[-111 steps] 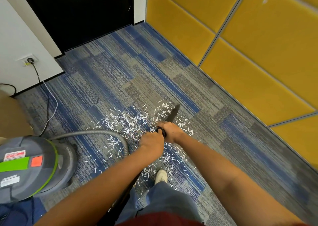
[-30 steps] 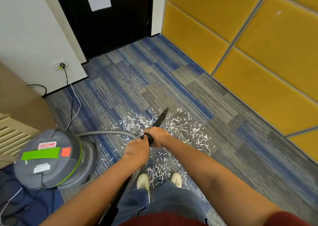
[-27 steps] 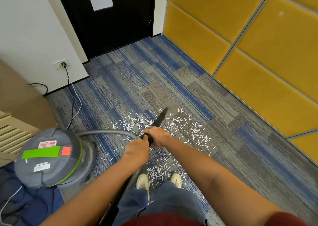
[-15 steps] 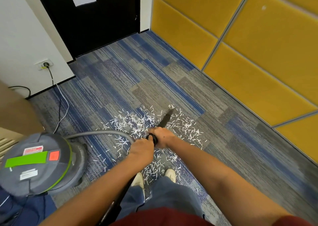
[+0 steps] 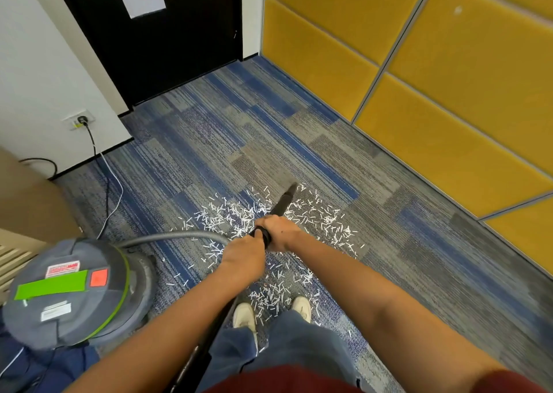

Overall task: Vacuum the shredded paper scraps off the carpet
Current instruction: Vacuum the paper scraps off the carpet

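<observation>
A: Big things first. What's on the floor?

B: The blue-and-grey carpet fills it, with yellow wall panels along its right edge and a black door at its far edge. Near the left edge stands a grey canister vacuum with a green band. Its grey hose curves across towards the hands.

A: And the hands?

B: Both are wrapped round the black wand. The right hand is the forward one, fingers curled over the tube. The left hand grips just behind it, so the two almost touch. The nozzle tip points at the far edge and sits low at the far fringe of the litter. I cannot tell whether it touches the pile.

A: Where is the paper?

B: The white shredded paper scraps lie mid-carpet. They run from between the shoes forward to the nozzle tip and spread to both sides of the wand, well apart from the door edge and the panel edge.

A: Which step is this, then?

B: I'd judge it's the vacuuming itself, and early on, since most of the patch is uncollected. The next move calls for keeping the tip low and drawing it back through the thick band left of the wand in overlapping passes. The cluster by the shoes comes after, with the feet kept off it.
</observation>
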A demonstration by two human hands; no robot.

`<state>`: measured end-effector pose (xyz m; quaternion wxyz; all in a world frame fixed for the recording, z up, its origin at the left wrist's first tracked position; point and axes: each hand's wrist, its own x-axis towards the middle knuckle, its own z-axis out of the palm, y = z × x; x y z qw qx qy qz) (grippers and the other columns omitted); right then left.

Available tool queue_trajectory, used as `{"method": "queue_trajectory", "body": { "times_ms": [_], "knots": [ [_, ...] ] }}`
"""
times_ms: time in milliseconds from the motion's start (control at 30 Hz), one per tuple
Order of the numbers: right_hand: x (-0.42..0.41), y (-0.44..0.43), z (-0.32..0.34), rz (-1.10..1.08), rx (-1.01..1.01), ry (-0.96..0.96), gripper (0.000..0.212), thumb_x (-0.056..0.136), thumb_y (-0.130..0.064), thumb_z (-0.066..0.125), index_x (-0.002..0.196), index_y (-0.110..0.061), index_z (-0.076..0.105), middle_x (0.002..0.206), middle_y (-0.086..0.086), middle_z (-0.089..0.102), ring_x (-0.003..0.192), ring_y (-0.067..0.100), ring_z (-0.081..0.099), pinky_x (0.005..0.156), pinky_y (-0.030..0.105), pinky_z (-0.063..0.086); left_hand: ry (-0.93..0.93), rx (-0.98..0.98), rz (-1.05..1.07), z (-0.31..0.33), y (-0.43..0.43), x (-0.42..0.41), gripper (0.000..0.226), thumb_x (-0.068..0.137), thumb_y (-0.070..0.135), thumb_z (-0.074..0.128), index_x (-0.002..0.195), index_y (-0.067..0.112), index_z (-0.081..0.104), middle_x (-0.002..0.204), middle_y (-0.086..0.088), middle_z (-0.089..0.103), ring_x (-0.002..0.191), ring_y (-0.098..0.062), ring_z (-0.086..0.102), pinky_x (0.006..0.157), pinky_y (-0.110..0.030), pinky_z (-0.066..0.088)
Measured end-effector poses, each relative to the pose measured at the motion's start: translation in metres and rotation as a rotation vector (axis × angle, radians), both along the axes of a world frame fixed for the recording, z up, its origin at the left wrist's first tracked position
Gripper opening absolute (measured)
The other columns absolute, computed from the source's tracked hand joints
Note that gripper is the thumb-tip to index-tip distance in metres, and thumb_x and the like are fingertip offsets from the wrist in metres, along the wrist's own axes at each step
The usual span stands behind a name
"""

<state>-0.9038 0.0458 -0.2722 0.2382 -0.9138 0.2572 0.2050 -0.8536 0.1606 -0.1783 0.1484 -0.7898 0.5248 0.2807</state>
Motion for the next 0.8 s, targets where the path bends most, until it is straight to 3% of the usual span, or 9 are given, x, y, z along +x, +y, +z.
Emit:
{"method": "queue_trajectory", "body": {
  "times_ms": [67,233,800],
  "knots": [
    [0.003,-0.003,-0.002,-0.002,0.002,0.004,0.02,0.081,-0.005,0.064,0.091,-0.018,0.052,0.099,0.005,0.062,0.09,0.021,0.061,0.085,0.036,0.054,0.001,-0.003,0.004,-0.001,-0.004,0.002,0.066,0.096,0.005,0.044,0.151,0.012,0.008,0.113,-0.008,0.055,0.092,-0.02,0.054,0.071,-0.024,0.044],
    [-0.006,-0.009,-0.005,-0.001,-0.01,0.029,0.022,0.083,-0.009,0.063,0.103,-0.014,0.056,0.104,0.006,0.06,0.092,0.022,0.06,0.083,0.034,0.052,0.0,0.017,-0.029,-0.003,-0.012,-0.004,0.064,0.095,0.006,0.045,0.15,0.009,0.012,0.119,-0.01,0.054,0.107,-0.025,0.057,0.082,-0.032,0.049],
    [-0.016,-0.016,-0.01,-0.043,-0.005,0.029,0.018,0.082,-0.011,0.063,0.094,-0.019,0.052,0.099,0.004,0.062,0.089,0.021,0.061,0.083,0.037,0.054,0.02,0.021,-0.065,-0.011,-0.021,-0.003,0.069,0.093,0.009,0.051,0.15,0.01,0.01,0.119,-0.01,0.054,0.106,-0.024,0.056,0.081,-0.032,0.049]
  ]
}}
